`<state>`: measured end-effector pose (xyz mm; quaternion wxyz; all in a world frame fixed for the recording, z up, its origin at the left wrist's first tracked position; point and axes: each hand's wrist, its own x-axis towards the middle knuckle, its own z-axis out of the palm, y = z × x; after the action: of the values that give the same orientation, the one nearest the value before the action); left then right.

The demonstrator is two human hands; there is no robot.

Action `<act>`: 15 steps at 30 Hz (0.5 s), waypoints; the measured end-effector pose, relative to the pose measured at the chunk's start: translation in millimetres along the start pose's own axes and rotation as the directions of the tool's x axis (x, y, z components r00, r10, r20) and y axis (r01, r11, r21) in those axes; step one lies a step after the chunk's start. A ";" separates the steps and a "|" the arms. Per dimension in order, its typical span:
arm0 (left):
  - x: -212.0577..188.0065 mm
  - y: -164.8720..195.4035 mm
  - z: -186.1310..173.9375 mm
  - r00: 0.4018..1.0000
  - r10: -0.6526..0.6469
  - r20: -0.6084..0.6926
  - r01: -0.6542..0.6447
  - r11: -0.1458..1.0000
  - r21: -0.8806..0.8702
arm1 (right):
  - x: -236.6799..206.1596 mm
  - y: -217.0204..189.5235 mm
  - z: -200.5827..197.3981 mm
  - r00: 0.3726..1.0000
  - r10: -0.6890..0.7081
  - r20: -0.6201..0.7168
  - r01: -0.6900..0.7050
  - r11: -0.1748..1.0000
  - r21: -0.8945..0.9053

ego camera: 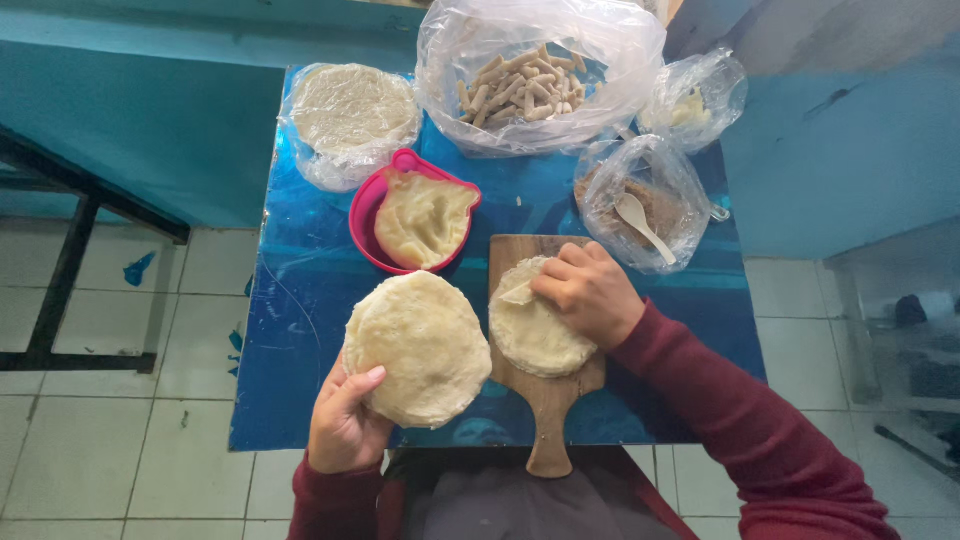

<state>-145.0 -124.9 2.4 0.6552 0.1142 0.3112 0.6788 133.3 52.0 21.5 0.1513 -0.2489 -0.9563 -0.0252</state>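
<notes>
Pale dough rounds, thin, floppy, tear-prone imo. Left hand at 7 o'clock, fingers curled under stack of wrappers, thumb on top. Right hand half-closed, pinching folded edge of single wrapper on wooden board, centre. Best gripped flat at rim, looks light.

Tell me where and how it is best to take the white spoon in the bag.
Probably by the handle of the white spoon, coming from above through the open mouth of its plastic bag. The handle slants toward the lower right and lies free, while the bowl rests on the brown filling.
</notes>
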 end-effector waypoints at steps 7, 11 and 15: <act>1.0 -15.1 8.0 0.997 -0.067 0.048 0.070 0.996 -0.060 | 26.0 12.5 -3.6 0.998 0.063 -0.018 -0.059 0.984 0.167; 7.0 -33.2 25.2 0.991 -0.103 0.081 0.112 0.987 -0.119 | 33.5 -10.0 -26.5 0.888 0.309 -0.340 -0.210 0.932 0.296; 7.5 -52.2 42.1 0.975 -0.056 0.213 0.097 0.978 -0.186 | 16.6 -62.5 -52.1 0.909 0.357 -0.216 -0.176 0.797 0.578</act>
<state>-79.5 -108.9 3.5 0.7179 0.1074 0.1776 0.6645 103.7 -1.3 77.9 0.3682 -0.3219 -0.8411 0.2309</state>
